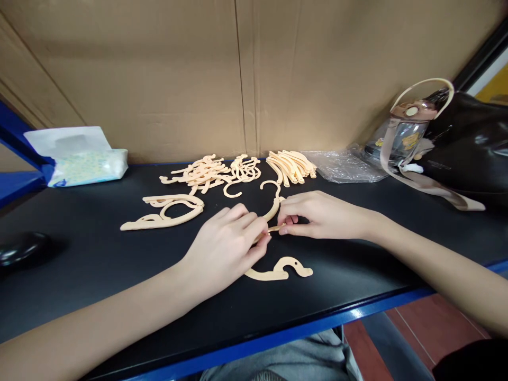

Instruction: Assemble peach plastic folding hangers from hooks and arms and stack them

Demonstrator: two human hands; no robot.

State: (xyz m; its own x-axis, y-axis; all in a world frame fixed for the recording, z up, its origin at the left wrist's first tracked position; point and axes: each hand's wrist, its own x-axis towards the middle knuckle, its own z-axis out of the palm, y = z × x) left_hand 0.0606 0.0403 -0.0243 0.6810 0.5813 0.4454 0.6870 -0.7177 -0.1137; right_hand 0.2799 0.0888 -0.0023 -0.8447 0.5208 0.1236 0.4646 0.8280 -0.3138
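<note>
Slim cream piece (pixel 274 229), one, near the middle of a black surface (pixel 99 254) with a blue edge, held from two sides: left hand (pixel 228 241), fingers bent, thumb pressed in, pinching it; right hand (pixel 311 214), fingertips gripping its right end. Cream hooked piece (pixel 273 211), one, just behind it, close to the fingers of both hands; whether either touches it I cannot tell from where I stand. Curved cream part (pixel 268 275), one, with a small hole near its rounded tip, lying nearer the front edge, partly hidden by the left hand. Folded cream unit (pixel 172 221), one, flat on the surface, to the left of the left hand. Behind these, three groups: jumbled cream parts (pixel 206 172), a cluster of hooks (pixel 243 170) beside them, a stack of curved strips (pixel 291 166) at right; single loose hook (pixel 227 192), in front of the cluster. Tissue pack (pixel 87 166), one, far left; black mouse (pixel 23 248), one, at the left edge. Clear plastic packaging (pixel 343 168), lidded bottle (pixel 408 132), black bag (pixel 472 148): one each, at right
</note>
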